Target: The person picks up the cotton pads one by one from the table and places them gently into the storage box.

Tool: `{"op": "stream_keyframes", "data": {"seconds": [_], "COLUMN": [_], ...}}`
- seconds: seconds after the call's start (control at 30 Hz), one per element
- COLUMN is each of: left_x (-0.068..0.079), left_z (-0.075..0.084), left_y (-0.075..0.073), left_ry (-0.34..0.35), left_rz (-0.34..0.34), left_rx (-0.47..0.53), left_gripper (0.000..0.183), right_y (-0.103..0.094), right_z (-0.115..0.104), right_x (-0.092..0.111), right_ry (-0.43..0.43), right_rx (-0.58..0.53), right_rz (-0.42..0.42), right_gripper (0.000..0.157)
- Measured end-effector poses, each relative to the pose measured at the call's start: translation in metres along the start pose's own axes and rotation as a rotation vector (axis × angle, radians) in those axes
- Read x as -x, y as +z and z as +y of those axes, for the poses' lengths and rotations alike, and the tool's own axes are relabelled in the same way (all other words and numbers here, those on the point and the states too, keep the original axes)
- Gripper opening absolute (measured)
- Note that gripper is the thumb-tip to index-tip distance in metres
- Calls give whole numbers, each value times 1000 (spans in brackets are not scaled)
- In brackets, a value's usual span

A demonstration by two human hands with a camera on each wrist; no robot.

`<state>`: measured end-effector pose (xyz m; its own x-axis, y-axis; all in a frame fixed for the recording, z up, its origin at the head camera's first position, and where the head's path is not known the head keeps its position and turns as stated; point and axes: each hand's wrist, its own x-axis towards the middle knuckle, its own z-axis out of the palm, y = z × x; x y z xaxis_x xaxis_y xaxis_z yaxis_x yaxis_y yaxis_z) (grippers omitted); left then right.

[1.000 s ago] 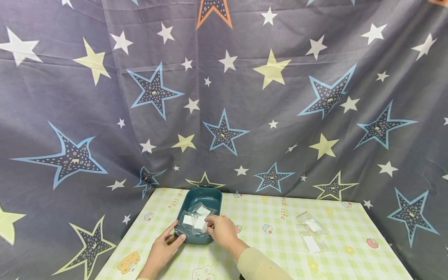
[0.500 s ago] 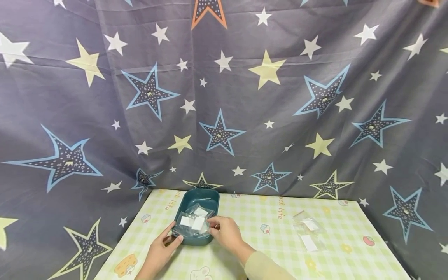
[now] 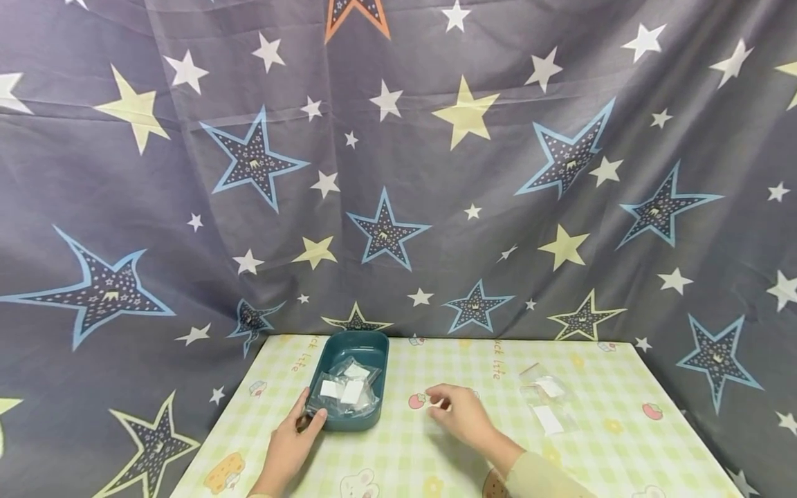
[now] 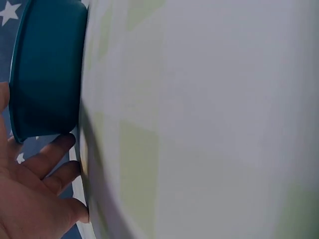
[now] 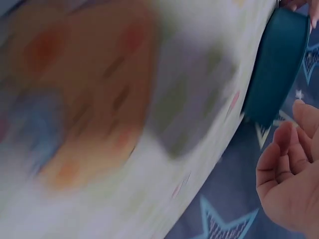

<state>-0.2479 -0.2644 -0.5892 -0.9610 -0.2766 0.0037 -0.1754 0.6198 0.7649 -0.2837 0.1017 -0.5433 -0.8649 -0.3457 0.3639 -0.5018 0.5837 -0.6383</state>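
Observation:
My left hand (image 3: 289, 446) holds the near left corner of a dark teal plastic box (image 3: 355, 423), its thumb at the front and its fingers along the side. Inside the box lie several small clear bags (image 3: 351, 393) with white labels, heaped toward the near end. In the left wrist view, the thumb is at the rim of the box (image 4: 47, 69) and the other fingers are by its lower edge. To the right of the box my right hand (image 3: 463, 415) hovers over the table, fingers loosely bent, holding nothing. The right wrist view shows its fingertips apart from the box (image 5: 279, 64).
Two more clear bags (image 3: 549, 419) with white labels lie overlapping on the right part of the table. A green checked cloth (image 3: 398, 463) with cartoon prints covers the table. Behind it hangs a dark curtain (image 3: 411, 166) with stars.
My right hand has let go of the bags in the box and moved right, away from it. The left hand stays at the box's corner. The head view has shifted slightly.

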Motion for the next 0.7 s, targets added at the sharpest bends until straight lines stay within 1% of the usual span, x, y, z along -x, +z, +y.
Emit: {"op": "stream_keyframes", "data": {"seconds": [0.07,0.13,0.4,0.57,0.7], "left_x": [-1,-2,-3,-3,-4], "left_z": [1,1,-1,-1,-1], "left_y": [-1,-2,-4,-6,-7], "left_ry": [-8,-13,-22,0,10], "left_rz": [-11,-20,-43,-59,-63], "left_rx": [2,1,-5,-4,2], "left_gripper": [92,92,94,95,92], "right_y": [-18,-36,-106,-144,-166], "right_z": [12,24,78,107,125], "right_x": [7,15,45,60,65], "right_ry": [11,40,214,291,339], "right_rx": [26,53,178,255,282], "right_rz": [22,43,121,129,120], "right_gripper": [30,31,35,37,45]}}
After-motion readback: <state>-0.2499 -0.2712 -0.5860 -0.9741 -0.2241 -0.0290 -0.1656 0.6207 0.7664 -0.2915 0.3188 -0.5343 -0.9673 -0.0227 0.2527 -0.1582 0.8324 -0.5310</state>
